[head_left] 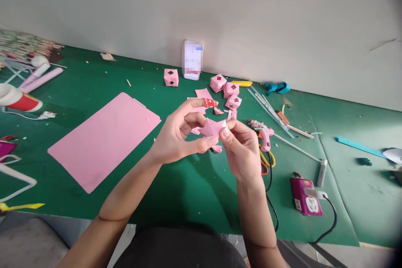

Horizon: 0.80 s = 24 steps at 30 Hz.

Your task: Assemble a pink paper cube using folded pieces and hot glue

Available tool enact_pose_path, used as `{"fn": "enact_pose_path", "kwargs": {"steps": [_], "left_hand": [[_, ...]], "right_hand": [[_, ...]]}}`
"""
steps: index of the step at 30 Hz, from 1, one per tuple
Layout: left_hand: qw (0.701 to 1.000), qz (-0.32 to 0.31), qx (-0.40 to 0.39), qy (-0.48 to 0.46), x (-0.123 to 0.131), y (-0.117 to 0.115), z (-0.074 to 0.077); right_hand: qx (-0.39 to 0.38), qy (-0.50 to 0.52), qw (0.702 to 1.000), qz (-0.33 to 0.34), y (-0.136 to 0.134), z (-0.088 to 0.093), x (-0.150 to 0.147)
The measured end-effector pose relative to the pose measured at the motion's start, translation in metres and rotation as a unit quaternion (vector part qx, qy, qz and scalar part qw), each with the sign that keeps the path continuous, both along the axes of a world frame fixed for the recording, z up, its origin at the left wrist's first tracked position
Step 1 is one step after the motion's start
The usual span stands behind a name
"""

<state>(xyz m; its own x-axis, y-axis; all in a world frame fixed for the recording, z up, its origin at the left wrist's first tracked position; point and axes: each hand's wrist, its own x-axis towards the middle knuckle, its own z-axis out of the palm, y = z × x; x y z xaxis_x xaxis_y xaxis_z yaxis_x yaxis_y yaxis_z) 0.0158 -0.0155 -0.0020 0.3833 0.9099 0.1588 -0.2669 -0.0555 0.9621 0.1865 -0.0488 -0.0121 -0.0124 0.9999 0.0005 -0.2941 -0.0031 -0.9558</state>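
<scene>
A small folded piece of pink paper is held up over the green table, between both hands. My left hand grips its left side, thumb below; the index finger, with a red patterned wrap on its tip, is raised off it. My right hand pinches the paper's right corner between thumb and fingers. Behind the hands lie pink paper scraps, partly hidden. Farther back stand several folded pink paper shapes with diamond holes, among them one paper ball and a separate one to the left.
A pink sheet stack lies left on the green table. A phone leans against the wall. At right are a pink glue gun, scissors and a purple power strip with cords. A red-white cup lies far left.
</scene>
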Motion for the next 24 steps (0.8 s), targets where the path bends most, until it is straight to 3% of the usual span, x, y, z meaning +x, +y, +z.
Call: {"fn": "enact_pose_path", "kwargs": {"steps": [15,20,24], "left_hand": [[0.999,-0.051,-0.011,-0.011,-0.0026,0.0027,-0.0025],[0.999,-0.053,0.003,0.001,-0.0038,0.0026,-0.004],[0.999,-0.036,0.017,0.002,-0.0025,0.0023,-0.0065]], "right_hand": [[0.021,-0.014,1.0,0.004,-0.0012,0.0033,-0.0019],[0.024,-0.003,1.0,-0.006,-0.0021,0.002,-0.0038],[0.035,-0.055,0.997,-0.033,-0.0032,0.0044,-0.0029]]}}
